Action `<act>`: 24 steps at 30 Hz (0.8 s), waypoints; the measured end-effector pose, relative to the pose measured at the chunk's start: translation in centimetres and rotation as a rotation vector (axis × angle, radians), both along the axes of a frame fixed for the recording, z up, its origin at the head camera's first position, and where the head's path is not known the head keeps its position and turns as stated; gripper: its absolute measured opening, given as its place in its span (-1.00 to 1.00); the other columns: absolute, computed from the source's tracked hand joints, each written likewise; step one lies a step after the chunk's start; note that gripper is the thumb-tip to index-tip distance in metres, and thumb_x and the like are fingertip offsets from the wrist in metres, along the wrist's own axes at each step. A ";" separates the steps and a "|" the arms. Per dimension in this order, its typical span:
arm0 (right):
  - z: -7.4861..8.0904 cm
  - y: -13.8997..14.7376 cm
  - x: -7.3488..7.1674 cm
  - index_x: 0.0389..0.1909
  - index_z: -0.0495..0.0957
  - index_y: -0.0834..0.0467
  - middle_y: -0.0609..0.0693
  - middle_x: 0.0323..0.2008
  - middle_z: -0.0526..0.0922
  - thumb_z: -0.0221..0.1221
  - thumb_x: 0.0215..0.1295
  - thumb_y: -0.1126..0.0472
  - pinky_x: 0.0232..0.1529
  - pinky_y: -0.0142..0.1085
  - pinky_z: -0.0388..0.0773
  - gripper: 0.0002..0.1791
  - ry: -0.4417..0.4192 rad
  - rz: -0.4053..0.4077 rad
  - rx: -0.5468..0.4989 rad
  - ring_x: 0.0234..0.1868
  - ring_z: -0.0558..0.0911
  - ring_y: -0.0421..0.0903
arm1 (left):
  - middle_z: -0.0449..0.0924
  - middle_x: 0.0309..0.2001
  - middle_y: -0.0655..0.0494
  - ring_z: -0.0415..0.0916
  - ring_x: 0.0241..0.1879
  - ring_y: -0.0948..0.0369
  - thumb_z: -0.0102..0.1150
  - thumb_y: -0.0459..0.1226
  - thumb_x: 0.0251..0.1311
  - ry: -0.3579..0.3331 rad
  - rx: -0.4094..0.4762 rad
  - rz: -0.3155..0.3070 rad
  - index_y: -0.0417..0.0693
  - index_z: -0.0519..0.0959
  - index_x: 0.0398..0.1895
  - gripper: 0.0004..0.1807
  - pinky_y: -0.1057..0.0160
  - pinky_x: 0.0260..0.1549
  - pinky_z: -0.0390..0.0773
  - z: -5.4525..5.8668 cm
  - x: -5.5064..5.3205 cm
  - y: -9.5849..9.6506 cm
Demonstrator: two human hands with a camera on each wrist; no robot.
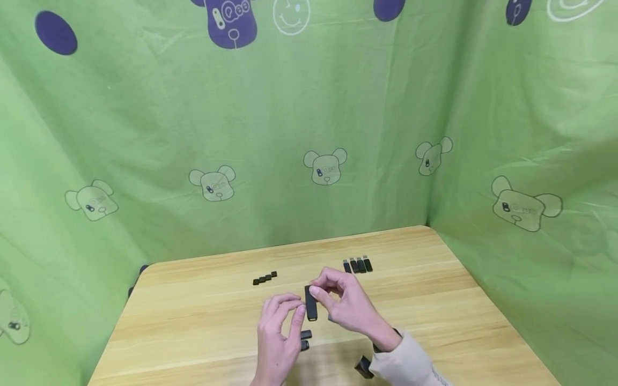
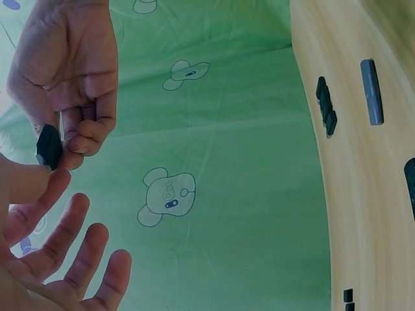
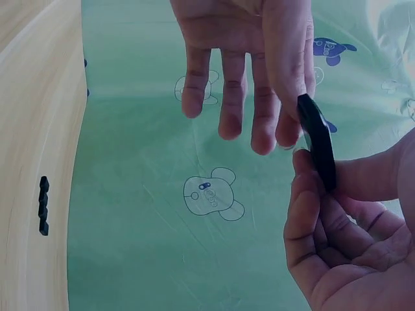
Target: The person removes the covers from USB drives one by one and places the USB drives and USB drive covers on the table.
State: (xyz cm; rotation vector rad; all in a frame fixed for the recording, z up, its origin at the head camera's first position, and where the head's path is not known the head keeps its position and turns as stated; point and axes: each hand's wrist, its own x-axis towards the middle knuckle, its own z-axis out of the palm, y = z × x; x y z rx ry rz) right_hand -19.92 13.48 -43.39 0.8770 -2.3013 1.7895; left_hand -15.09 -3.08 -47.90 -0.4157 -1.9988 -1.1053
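My right hand [image 1: 345,300] pinches a black USB flash drive [image 1: 311,304] by its upper end, between thumb and fingers. The drive is raised over the table, its small loop end pointing down toward me. My left hand [image 1: 280,332] is beside it, thumb and index fingertips right at the drive's lower left edge, the other fingers loosely extended. In the right wrist view the left fingertips meet the far end of the drive [image 3: 318,142]. Two more black sticks [image 1: 306,334] lie near the left hand, partly hidden by it.
Several uncapped black flash drives [image 1: 358,265] with grey plugs lie side by side at the back right. A slanted row of small black caps [image 1: 265,278] is at the back left. A black block [image 1: 364,367] shows beside the right sleeve. Green curtains [image 1: 289,214] surround the wooden table [image 1: 193,311].
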 end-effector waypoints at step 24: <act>-0.6 -0.1 1.0 -0.15 0.74 0.12 0.03 -0.34 0.79 0.24 0.41 0.22 -0.23 -0.37 0.65 -0.87 0.094 0.200 0.051 -0.31 0.63 -0.37 | 0.64 -0.05 0.17 0.56 -0.08 0.27 0.16 -0.38 0.39 -0.291 0.280 -0.213 0.13 0.60 -0.28 -0.83 0.29 -0.09 0.55 0.9 0.7 -0.4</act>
